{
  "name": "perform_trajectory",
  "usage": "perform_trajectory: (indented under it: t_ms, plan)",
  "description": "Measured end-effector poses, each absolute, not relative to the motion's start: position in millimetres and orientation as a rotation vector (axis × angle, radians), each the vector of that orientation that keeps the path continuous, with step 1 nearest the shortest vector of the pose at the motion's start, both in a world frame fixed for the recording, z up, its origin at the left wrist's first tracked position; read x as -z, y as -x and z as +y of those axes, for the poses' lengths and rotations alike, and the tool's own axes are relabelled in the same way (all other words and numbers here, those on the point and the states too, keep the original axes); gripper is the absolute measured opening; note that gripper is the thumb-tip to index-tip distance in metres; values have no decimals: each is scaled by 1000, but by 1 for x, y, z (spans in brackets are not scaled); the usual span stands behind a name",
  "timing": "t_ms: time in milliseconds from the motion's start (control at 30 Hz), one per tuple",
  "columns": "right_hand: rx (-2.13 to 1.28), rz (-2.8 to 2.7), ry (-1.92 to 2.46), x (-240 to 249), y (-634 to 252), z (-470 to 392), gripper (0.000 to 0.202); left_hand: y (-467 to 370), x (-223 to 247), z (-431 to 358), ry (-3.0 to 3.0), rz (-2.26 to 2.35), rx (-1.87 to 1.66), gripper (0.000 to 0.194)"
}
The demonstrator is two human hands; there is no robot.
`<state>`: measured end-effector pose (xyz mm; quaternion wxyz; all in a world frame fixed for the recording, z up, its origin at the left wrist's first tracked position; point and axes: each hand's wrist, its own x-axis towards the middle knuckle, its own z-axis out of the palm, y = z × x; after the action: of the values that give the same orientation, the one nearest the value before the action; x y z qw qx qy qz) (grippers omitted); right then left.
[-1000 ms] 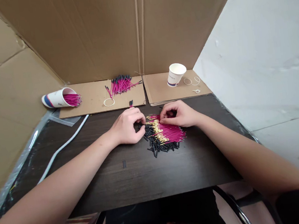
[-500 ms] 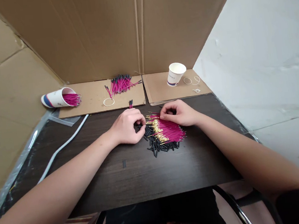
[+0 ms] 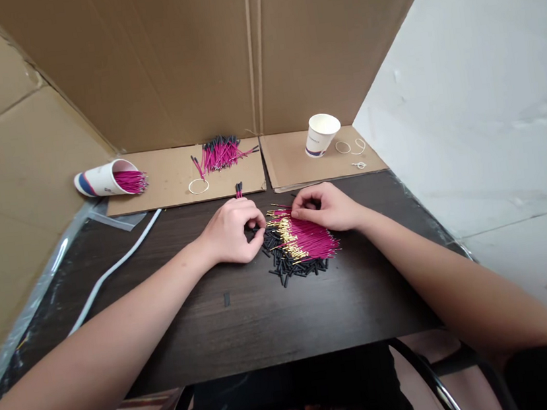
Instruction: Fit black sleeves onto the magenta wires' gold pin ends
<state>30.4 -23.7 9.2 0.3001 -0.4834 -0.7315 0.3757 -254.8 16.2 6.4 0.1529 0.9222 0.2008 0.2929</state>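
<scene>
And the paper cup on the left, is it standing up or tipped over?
Tipped over: the left cup lies on its side, mouth facing right, with pink wires poking out.

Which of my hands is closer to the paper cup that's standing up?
Your right. The right hand is almost straight on your side of the upright paper cup; the left hand is also on your side, but well off to the cup's left.

It looks like a small workshop assembly station, with cardboard partitions around a dark wood-grain surface bearing loose wires.
</scene>
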Motion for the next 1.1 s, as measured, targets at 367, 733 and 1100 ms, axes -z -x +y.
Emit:
perform_trajectory:
  t_ms: [367, 733, 1100]
  plan:
    - [-1021, -1918, 1328, -10, -30, -25, 27, 250, -10, 9, -2501, 550, -1016, 7]
    - [-860, -1679, 1215, -3, -19, -30, 28, 243, -5, -1, -2319, 720, -1060, 15]
    - [-644, -1767, 1182, -7, -7, -44, 20, 240, -1, 1, -2260, 767, -1131, 22]
